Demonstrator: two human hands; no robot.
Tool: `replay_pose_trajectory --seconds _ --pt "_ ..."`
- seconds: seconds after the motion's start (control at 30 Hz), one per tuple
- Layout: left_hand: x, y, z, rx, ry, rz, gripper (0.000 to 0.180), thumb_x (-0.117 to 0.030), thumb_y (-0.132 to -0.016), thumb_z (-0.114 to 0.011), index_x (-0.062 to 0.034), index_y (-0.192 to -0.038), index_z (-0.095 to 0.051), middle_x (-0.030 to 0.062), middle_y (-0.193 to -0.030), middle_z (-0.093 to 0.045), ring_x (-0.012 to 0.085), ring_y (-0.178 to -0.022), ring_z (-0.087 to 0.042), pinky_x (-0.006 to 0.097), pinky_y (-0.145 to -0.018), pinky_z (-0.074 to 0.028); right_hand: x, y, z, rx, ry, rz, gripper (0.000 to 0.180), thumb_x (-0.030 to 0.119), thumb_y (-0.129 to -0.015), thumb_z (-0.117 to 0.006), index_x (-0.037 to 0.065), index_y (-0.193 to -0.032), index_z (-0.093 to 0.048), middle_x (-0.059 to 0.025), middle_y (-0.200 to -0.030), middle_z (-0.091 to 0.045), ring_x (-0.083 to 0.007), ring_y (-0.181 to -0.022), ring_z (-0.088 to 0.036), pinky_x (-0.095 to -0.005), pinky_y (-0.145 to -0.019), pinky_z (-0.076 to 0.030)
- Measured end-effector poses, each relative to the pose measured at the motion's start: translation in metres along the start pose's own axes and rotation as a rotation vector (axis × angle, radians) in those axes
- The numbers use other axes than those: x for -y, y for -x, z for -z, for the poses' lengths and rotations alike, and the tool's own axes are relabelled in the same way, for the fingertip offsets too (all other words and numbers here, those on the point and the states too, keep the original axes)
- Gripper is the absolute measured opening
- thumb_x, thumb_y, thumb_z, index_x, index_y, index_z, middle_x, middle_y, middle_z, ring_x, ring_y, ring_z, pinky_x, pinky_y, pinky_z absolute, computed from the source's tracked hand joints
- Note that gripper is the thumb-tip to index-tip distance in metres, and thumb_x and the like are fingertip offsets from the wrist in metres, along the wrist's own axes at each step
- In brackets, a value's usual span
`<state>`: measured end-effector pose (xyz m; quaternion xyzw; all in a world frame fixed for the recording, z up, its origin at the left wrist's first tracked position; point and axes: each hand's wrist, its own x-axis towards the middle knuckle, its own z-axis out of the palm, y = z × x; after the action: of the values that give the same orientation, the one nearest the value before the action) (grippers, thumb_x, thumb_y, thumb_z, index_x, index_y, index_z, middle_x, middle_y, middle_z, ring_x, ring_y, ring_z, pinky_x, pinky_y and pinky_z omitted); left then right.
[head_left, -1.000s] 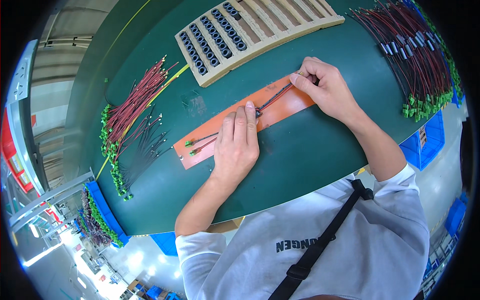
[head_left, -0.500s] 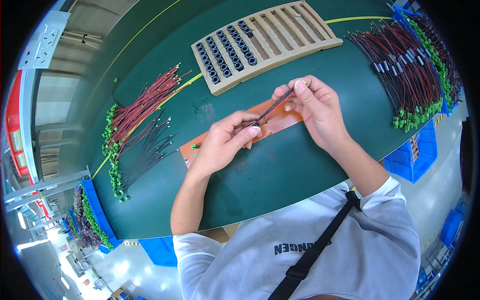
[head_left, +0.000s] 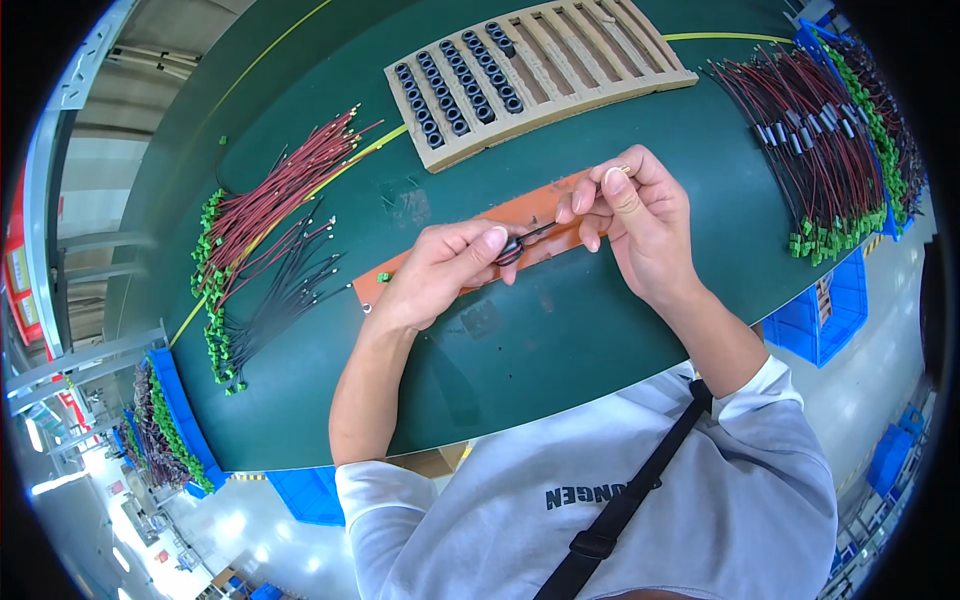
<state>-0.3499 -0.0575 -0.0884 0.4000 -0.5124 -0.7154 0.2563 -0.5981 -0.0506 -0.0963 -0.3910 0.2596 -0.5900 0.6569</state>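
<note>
Black ring (head_left: 509,251): I hold it pinched in the left hand (head_left: 450,264) above the orange strip (head_left: 525,210), the right hand (head_left: 636,215) pinching its wires (head_left: 543,232). Beyond the strip's far edge stands a beige slotted rack (head_left: 560,116).

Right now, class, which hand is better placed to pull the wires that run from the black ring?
Probably the right: the right hand pinches the wires near their tips, while the left hand grips the black ring.
</note>
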Motion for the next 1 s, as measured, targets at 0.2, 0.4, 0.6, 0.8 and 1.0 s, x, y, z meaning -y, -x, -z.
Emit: replay_pose_trajectory --seconds 0.2,0.4,0.6,0.8,1.0 --pt "0.008 -0.004 0.002 -0.088 0.026 -0.026 0.043 -0.03 -0.11 -0.053 0.0075 -0.122 -0.068 0.0049 -0.082 -0.064 0.0043 -0.058 -0.037 0.022 -0.053 -0.029 -0.008 -0.004 0.009 -0.081 -0.126 -0.113 0.017 0.022 -0.109 -0.055 0.006 -0.104 -0.057 -0.01 -0.095 -0.07 -0.0214 -0.093 -0.074 -0.0271 -0.066 -0.056" --pt "0.009 0.001 -0.002 -0.063 -0.148 -0.085 0.038 -0.027 -0.108 -0.056 0.0045 -0.125 -0.069 0.0043 -0.086 -0.064 0.0059 -0.066 -0.045 0.023 -0.058 -0.036 -0.007 -0.011 0.006 -0.163 -0.085 -0.14 0.019 0.021 -0.109 -0.055 0.003 -0.105 -0.059 -0.0124 -0.099 -0.071 -0.0233 -0.097 -0.075 -0.0298 -0.071 -0.06" --pt "0.016 0.001 -0.011 -0.118 -0.265 -0.229 0.032 -0.015 -0.104 -0.064 0.0018 -0.13 -0.068 0.003 -0.097 -0.068 0.0081 -0.08 -0.054 0.025 -0.07 -0.047 -0.007 -0.012 0.011 -0.168 -0.068 -0.124 0.018 0.02 -0.108 -0.056 0.003 -0.106 -0.06 -0.0142 -0.101 -0.072 -0.0232 -0.098 -0.075 -0.0303 -0.072 -0.061" --pt "0.012 0.004 -0.013 -0.104 -0.291 -0.155 0.031 -0.015 -0.103 -0.064 0.0009 -0.13 -0.068 0.003 -0.099 -0.068 0.0088 -0.077 -0.055 0.025 -0.07 -0.047 -0.007 -0.009 0.013 -0.162 -0.037 -0.106 0.018 0.02 -0.108 -0.056 0.003 -0.106 -0.061 -0.0146 -0.102 -0.073 -0.0235 -0.098 -0.075 -0.0306 -0.076 -0.061" --pt "0.015 0.004 -0.013 -0.156 -0.301 -0.216 0.032 -0.02 -0.107 -0.059 0.0013 -0.129 -0.067 0.003 -0.091 -0.065 0.0097 -0.077 -0.055 0.026 -0.071 -0.046 -0.005 -0.013 0.01 -0.129 0.057 -0.055 0.022 0.022 -0.107 -0.059 0.002 -0.112 -0.062 -0.0142 -0.104 -0.073 -0.0228 -0.099 -0.074 -0.0299 -0.08 -0.06"
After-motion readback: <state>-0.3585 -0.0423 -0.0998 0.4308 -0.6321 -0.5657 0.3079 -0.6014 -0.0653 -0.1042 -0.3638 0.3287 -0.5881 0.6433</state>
